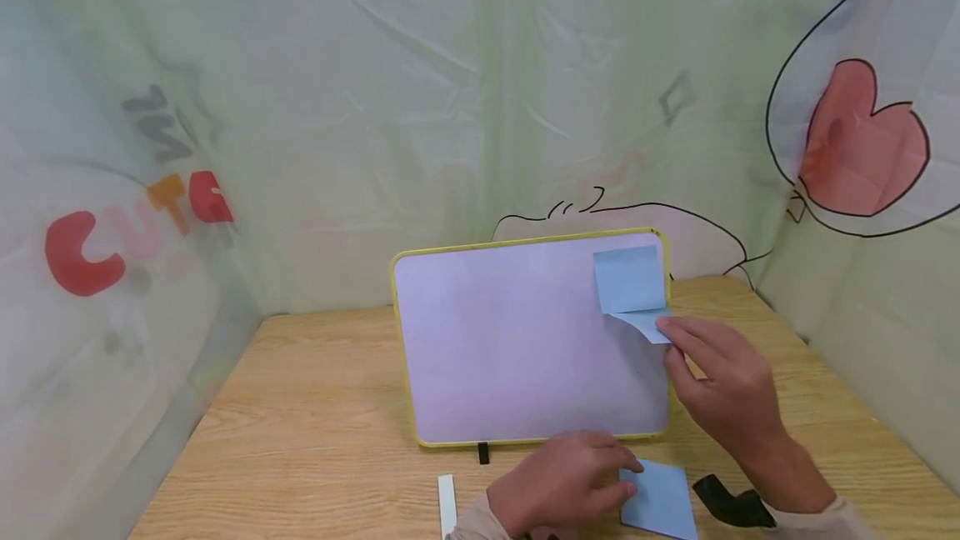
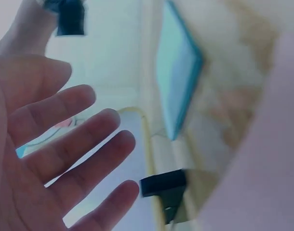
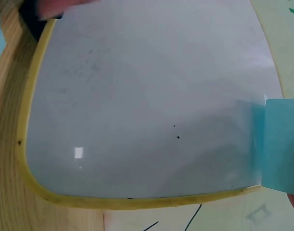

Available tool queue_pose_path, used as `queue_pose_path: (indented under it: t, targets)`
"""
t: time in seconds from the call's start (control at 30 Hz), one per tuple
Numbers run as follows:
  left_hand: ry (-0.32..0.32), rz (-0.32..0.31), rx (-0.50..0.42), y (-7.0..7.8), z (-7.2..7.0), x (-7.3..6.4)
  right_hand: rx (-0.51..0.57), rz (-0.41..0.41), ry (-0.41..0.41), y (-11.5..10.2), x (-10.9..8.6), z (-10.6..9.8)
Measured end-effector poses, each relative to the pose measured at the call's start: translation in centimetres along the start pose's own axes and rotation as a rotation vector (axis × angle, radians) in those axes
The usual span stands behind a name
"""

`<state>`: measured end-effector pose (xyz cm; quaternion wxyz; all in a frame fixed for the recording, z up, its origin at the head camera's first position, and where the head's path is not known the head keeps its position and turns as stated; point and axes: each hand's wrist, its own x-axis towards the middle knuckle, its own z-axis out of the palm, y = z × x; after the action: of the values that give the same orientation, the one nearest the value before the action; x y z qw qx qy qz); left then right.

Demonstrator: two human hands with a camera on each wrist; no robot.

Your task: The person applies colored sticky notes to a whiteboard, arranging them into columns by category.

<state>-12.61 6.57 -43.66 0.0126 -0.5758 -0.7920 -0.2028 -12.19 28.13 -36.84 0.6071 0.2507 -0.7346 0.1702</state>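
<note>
Right hand (image 1: 727,382) has the blue sticky note (image 1: 634,298) pinched by its lower corner, at the whiteboard's (image 1: 510,348) upper right, right of center in frame. Left hand (image 1: 566,482) is loose, gripping nothing, near the blue pad (image 1: 663,502) at bottom right.

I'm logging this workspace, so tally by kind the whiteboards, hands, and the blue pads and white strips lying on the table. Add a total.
Whiteboard: 1
Hands: 2 (left hand, right hand)
Blue pad: 1
White strip: 1
Total: 5
</note>
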Motion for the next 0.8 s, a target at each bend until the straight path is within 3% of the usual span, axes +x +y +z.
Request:
queue_pose_path:
  t: [0.07,0.23,0.4,0.57,0.8]
  targets:
    - [0.067,-0.005,0.018,-0.1,-0.6,0.2,-0.011,-0.021,-0.028,0.0,-0.3,0.1]
    - [0.303,-0.037,0.156,-0.4,-2.2,0.6,-0.033,-0.049,-0.083,0.0,-0.8,0.3]
    - [0.466,-0.118,0.136,-0.7,-3.3,1.0,-0.041,-0.061,-0.091,0.0,-1.2,0.4]
    - [0.545,-0.166,0.101,-0.7,-3.8,1.4,-0.048,-0.046,-0.076,0.0,-1.5,0.4]
    - [0.567,-0.137,0.026,-0.4,-4.1,2.3,-0.052,-0.062,-0.101,0.1,-2.1,0.6]
